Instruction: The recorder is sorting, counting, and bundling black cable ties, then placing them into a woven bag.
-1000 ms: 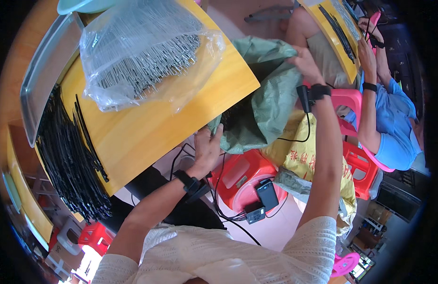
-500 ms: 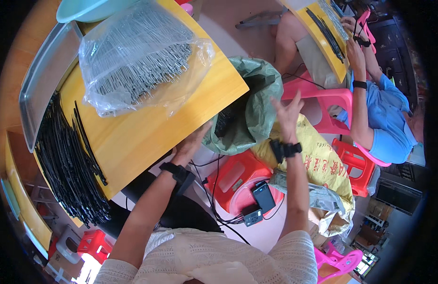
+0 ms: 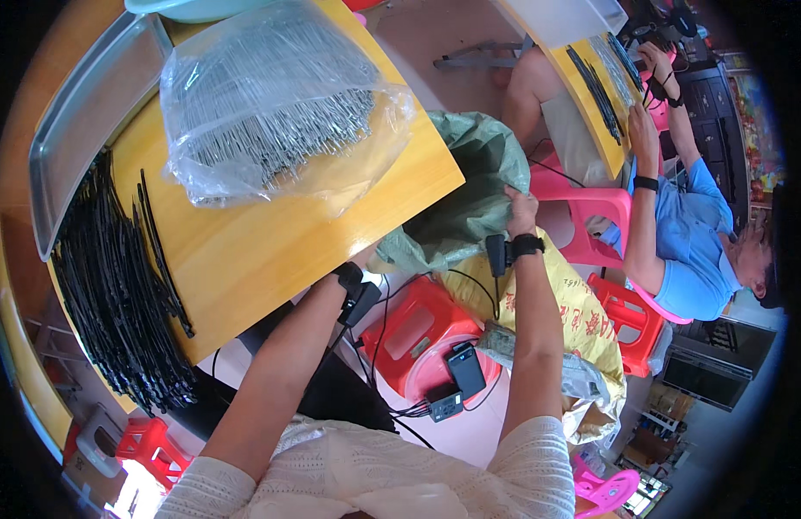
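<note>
My right hand (image 3: 521,210) is closed on the right rim of a green woven sack (image 3: 456,238), which stands open beside the table corner. My left forearm (image 3: 283,350) reaches to the near edge of the yellow table (image 3: 270,268). The left hand itself is hidden at that edge near the sack, so its fingers do not show. On the table lies a clear plastic bag (image 3: 279,112) full of thin metal rods. A thick bundle of black strips (image 3: 115,294) rests along the table's left end, a few strips apart from it.
A metal tray (image 3: 93,130) and a pale green basin (image 3: 201,7) sit at the far left. Below the sack stands a red stool (image 3: 409,320) with a black device (image 3: 465,368) and cables. A yellow sack (image 3: 582,320) lies right. A co-worker (image 3: 690,242) sits at another table.
My right hand, spread in the air before, has closed on the sack's rim. My left hand has slipped out of sight at the table edge. The view has shifted slightly.
</note>
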Available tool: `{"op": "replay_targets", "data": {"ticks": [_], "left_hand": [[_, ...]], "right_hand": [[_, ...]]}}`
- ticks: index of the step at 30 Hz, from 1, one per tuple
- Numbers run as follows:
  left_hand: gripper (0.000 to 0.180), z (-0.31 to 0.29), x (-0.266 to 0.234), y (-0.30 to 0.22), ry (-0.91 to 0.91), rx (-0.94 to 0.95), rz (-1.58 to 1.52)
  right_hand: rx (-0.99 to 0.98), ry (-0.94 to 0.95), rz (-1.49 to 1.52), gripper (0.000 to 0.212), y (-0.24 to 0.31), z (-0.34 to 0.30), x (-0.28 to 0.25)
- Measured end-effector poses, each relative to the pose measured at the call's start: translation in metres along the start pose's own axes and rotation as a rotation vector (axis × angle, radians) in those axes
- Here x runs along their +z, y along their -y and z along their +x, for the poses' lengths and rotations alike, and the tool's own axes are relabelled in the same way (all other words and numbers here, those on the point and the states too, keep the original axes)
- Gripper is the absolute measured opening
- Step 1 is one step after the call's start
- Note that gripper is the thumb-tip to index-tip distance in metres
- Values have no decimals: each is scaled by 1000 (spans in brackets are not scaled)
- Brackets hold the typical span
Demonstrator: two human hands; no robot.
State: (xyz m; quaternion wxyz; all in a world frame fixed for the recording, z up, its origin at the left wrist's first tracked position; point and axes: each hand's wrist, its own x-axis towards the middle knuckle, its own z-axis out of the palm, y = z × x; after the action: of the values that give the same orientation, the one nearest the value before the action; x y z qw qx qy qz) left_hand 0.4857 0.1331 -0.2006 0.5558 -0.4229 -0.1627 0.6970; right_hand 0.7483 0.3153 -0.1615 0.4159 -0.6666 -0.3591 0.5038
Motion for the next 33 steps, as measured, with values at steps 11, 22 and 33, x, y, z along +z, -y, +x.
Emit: {"op": "replay_targets", "data": {"ticks": [11, 22, 33], "left_hand": [[53, -23, 6, 32, -244, 400, 2169], [67, -20, 12, 24, -320, 456, 2616], [46, -24, -5, 25, -318, 339, 2686]], "right_hand": [[-229, 180, -195, 23, 36, -2, 20], [-831, -15, -873, 47, 52, -75, 27], [-216, 143, -1290, 35, -167, 84, 94]]}}
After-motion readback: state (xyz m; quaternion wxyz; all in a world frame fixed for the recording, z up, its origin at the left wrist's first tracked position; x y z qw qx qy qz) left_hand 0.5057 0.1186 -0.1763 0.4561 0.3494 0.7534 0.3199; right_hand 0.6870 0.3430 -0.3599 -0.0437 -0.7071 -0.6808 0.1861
